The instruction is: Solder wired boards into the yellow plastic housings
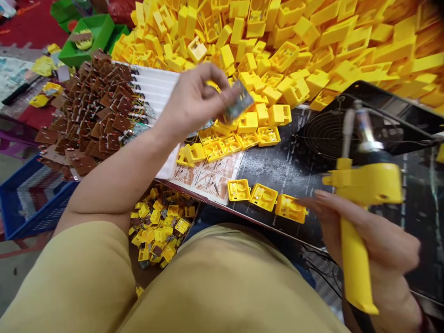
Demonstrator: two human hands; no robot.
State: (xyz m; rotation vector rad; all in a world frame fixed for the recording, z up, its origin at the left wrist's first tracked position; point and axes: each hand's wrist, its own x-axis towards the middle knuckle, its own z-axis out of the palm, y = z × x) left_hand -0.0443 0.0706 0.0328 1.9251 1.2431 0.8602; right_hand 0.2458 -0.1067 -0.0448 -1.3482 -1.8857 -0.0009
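My left hand [197,99] is raised over the near edge of the yellow heap, pinching a small greenish-grey circuit board [238,102] that is blurred by motion. In my right hand [378,245] is a yellow soldering gun [367,182], its metal tip pointing up and away from me. Fingertips of that hand come close to a yellow plastic casing [291,209]; whether they touch it I cannot tell. Beside it, two more open casings, a middle one [263,197] and a left one [238,190], lie in a row along the table's front edge.
A large heap of yellow casings [287,51] covers the back. Brown circuit boards [93,113] with wires are piled at left. A black fan [333,134] stands behind the soldering gun. Below the table edge is a batch of yellow parts [161,226]; a blue crate [21,222] sits further left.
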